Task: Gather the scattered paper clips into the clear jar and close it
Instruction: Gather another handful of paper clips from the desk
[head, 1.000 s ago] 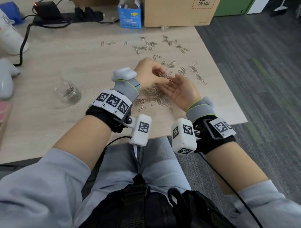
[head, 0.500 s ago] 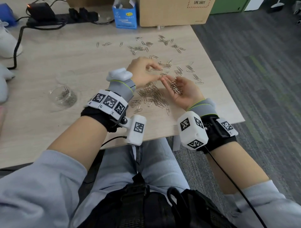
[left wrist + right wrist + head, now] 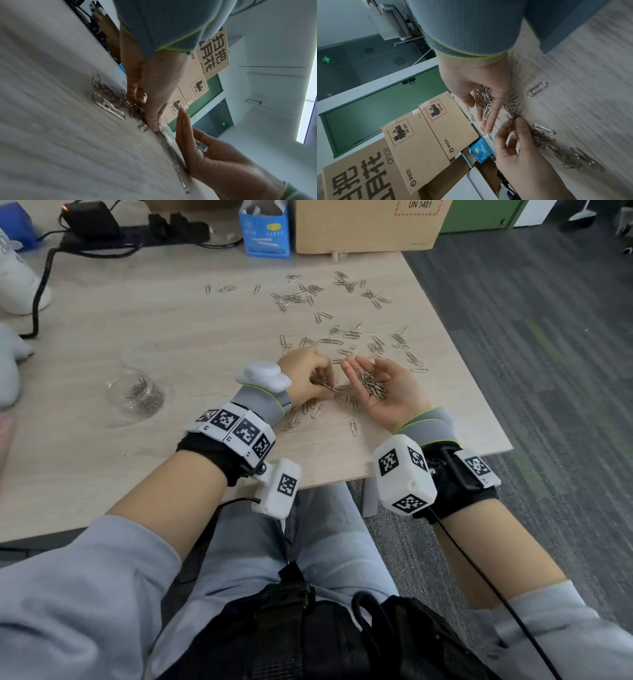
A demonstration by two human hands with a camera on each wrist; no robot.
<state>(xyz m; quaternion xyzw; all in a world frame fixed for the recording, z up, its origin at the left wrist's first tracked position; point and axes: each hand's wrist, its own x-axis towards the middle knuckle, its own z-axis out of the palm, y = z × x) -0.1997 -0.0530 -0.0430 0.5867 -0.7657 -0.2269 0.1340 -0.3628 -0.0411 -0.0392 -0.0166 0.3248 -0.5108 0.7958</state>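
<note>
Silver paper clips (image 3: 342, 302) lie scattered over the far right of the wooden table (image 3: 154, 313), with a denser pile (image 3: 349, 402) between my hands. My left hand (image 3: 323, 381) is down on that pile, fingers curled, pinching a few clips; the right wrist view shows its thumb and fingers (image 3: 517, 121) closing on them. My right hand (image 3: 390, 398) lies palm up beside it, fingers straight, carrying a heap of clips (image 3: 371, 381) in the palm (image 3: 485, 97). The clear jar (image 3: 135, 393) stands open to the left with some clips inside, apart from both hands.
A blue carton (image 3: 265, 231) and a cardboard box (image 3: 366, 224) stand at the table's back edge, with a power strip and cables (image 3: 137, 231) to their left. White objects (image 3: 17, 278) sit at the far left. The table's right edge (image 3: 479, 392) runs close to my right hand.
My left hand has dropped from the right palm down to the pile on the table. The right hand has turned further palm up and holds more clips.
</note>
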